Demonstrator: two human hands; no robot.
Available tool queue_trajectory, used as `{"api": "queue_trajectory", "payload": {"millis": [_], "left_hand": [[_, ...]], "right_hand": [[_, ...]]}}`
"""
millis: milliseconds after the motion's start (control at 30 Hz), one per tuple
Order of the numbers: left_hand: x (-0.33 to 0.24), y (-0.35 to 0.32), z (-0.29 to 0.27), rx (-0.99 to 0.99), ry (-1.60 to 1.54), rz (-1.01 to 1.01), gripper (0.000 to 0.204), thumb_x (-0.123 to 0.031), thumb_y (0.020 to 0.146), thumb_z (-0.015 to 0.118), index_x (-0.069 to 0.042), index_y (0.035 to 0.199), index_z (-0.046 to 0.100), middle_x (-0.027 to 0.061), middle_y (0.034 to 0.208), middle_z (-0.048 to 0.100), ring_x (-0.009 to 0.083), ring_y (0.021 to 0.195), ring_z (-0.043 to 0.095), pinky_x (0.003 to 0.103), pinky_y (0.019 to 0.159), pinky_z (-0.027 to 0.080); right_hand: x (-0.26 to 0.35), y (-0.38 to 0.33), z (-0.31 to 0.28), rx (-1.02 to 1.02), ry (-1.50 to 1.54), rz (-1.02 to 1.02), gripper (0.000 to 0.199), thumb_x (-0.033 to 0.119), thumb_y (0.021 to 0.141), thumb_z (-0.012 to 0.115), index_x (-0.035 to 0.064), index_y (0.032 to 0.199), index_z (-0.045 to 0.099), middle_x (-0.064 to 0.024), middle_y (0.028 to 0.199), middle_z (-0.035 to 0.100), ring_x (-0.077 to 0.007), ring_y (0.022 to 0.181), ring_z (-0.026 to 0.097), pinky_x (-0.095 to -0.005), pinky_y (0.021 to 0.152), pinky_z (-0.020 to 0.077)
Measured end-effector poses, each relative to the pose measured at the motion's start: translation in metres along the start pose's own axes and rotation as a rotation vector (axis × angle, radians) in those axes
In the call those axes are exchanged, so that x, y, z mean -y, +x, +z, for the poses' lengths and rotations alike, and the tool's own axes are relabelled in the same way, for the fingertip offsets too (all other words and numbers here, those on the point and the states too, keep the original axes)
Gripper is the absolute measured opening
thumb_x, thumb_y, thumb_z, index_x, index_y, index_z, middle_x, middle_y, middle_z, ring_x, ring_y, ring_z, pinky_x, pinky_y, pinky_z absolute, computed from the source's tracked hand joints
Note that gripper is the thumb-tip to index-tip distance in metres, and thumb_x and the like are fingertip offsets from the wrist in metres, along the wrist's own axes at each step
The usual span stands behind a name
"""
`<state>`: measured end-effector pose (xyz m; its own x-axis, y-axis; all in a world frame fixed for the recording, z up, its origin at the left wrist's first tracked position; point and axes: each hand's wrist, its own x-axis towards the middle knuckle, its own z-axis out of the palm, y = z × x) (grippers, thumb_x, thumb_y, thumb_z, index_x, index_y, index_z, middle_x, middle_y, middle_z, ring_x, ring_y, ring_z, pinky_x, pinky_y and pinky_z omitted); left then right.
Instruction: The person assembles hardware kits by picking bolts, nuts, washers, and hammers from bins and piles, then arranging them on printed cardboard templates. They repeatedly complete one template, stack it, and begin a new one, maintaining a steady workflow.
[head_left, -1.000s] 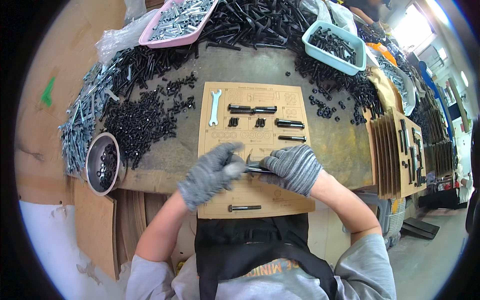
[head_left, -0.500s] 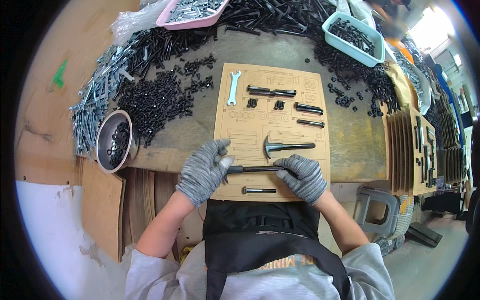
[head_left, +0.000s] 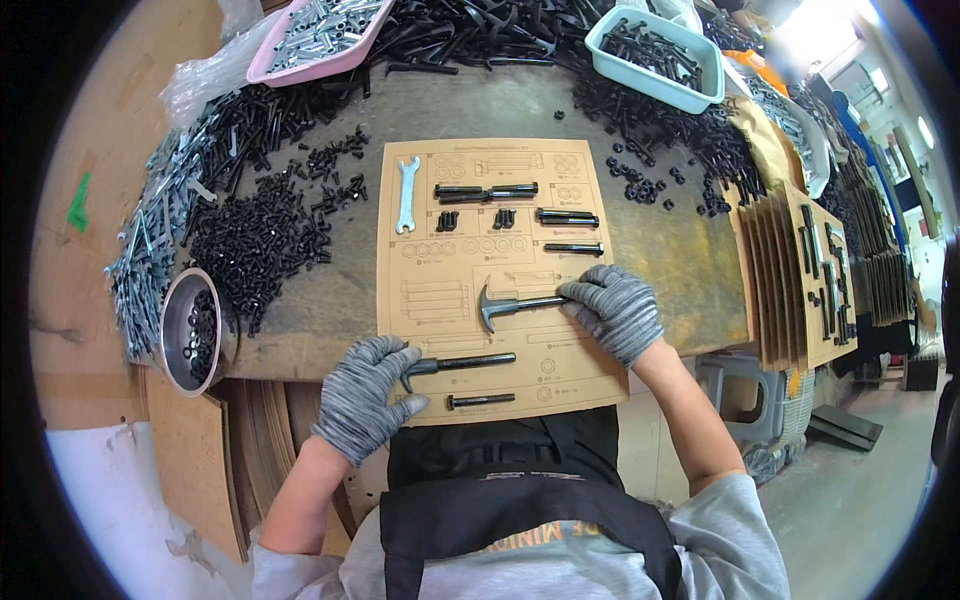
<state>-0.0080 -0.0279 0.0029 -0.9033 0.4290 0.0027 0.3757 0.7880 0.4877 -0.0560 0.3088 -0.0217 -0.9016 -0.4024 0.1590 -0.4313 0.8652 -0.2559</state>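
A brown cardboard sheet with printed outlines lies before me. On it, my right hand pinches the shaft end of a black T-shaped piece with a curved, pick-like head. Below that lies a second black hook-headed piece; my left hand is beside its head, thumb and fingers apart. Nearest me is a black bolt. Farther up the sheet are a silver open-ended wrench, long black bolts, small black screws, and thicker black bolts. Both hands wear grey knit gloves.
Loose black screws and silver wrenches heap at the left, beside a metal bowl. Pink and pale-blue trays hold hardware at the back. Black nuts scatter right, near upright cardboard sheets.
The lower hook-headed piece now rests on the sheet, and my left hand has loosened around its head. My right hand has moved up to the other piece's shaft. The view has shifted.
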Motion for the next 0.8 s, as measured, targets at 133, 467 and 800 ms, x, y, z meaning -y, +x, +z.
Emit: {"api": "queue_trajectory", "payload": {"millis": [133,467,800], "left_hand": [[0.010,-0.002,0.005,0.004,-0.023,-0.041,0.053,-0.027,0.063,0.080,-0.006,0.110,0.064,0.0120,0.109,0.061,0.0295,0.103,0.057,0.038,0.092,0.047],[0.036,0.036,-0.059,0.071,-0.413,-0.212,0.058,-0.050,0.080,0.066,-0.008,0.119,0.059,0.0173,0.117,0.060,0.0344,0.115,0.053,0.041,0.099,0.042],[0.175,0.312,-0.167,-0.455,0.274,-0.424,0.036,-0.038,0.083,0.059,-0.011,0.106,0.068,0.0162,0.113,0.063,0.0319,0.102,0.061,0.040,0.091,0.046]], "right_hand": [[0.003,0.001,0.002,-0.070,-0.002,-0.008,0.017,0.023,0.080,0.066,0.0142,0.093,0.070,-0.0058,0.085,0.061,-0.0251,0.082,0.059,-0.0369,0.071,0.0501],[0.000,0.010,-0.017,-0.141,0.147,0.284,0.027,0.021,0.077,0.069,0.0083,0.101,0.064,-0.0142,0.089,0.063,-0.0335,0.079,0.062,-0.0412,0.068,0.0505],[-0.059,0.004,0.026,-0.489,0.188,0.597,0.016,0.018,0.082,0.067,0.0020,0.079,0.066,-0.0181,0.071,0.063,-0.0310,0.062,0.062,-0.0384,0.060,0.0488]]}}
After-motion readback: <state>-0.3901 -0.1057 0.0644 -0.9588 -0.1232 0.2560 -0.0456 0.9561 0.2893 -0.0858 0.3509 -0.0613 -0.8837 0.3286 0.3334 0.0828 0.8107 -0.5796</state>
